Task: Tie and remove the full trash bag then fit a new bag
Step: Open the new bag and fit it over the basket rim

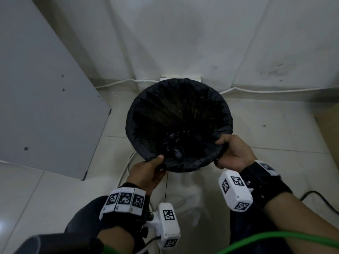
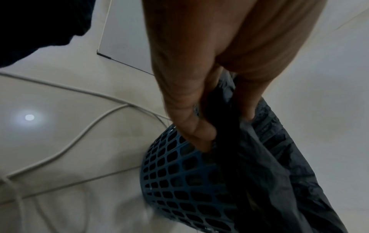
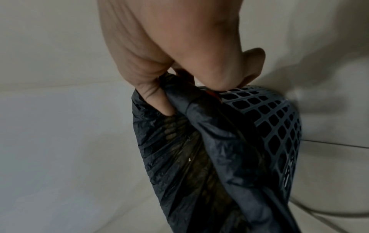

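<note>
A black trash bag (image 1: 178, 110) lines a round blue mesh bin (image 2: 179, 176) on the floor by the wall; its edge is folded over the rim. My left hand (image 1: 152, 167) grips the bag's folded edge at the near left rim, thumb on top. In the left wrist view its fingers (image 2: 191, 126) curl under the plastic (image 2: 259, 157) against the mesh. My right hand (image 1: 231, 153) pinches the bag edge at the near right rim. The right wrist view shows its fingers (image 3: 151, 94) curled round bunched plastic (image 3: 199, 126) beside the mesh wall (image 3: 279, 126).
A grey panel (image 1: 45, 98) leans at the left. White cables (image 1: 124, 173) run along the floor near the bin, and one follows the wall base (image 1: 256, 90). A black cable (image 1: 319, 198) and a green one (image 1: 275, 237) lie at the lower right. The floor is pale tile.
</note>
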